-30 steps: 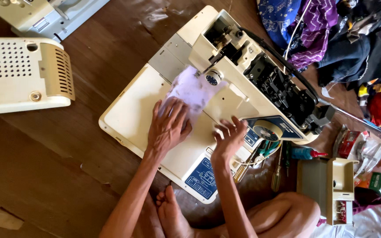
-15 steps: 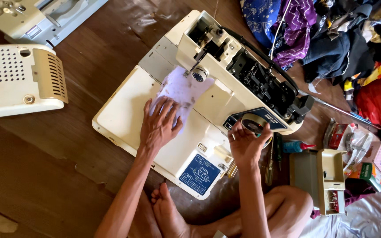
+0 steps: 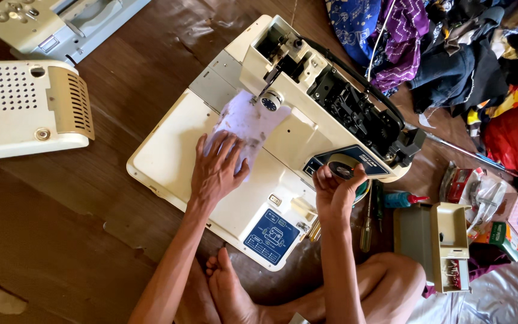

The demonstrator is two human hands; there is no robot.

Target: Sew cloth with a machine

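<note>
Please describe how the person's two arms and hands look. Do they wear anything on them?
Both arms are bare up to the frame's bottom edge: no sleeves show. The left hand and the right hand wear no gloves, and no ring, watch or bracelet shows. The arms are slim, the fingers long.

Dark brown wooden floor (image 3: 121, 198), worn, scuffed patches. Cream sewing machine (image 3: 211, 150) lies at middle, top cover off, mechanism exposed. Cream perforated cover panel (image 3: 25, 111) at left edge. Grey-white machine part (image 3: 61, 24) at top-left corner. Heap of coloured cloth (image 3: 451, 48) at top-right corner. Screwdriver (image 3: 367, 225), small cream drawer box (image 3: 436, 243), packets (image 3: 493, 207) near right edge. Person's bare foot (image 3: 229, 288) at bottom edge.
</note>
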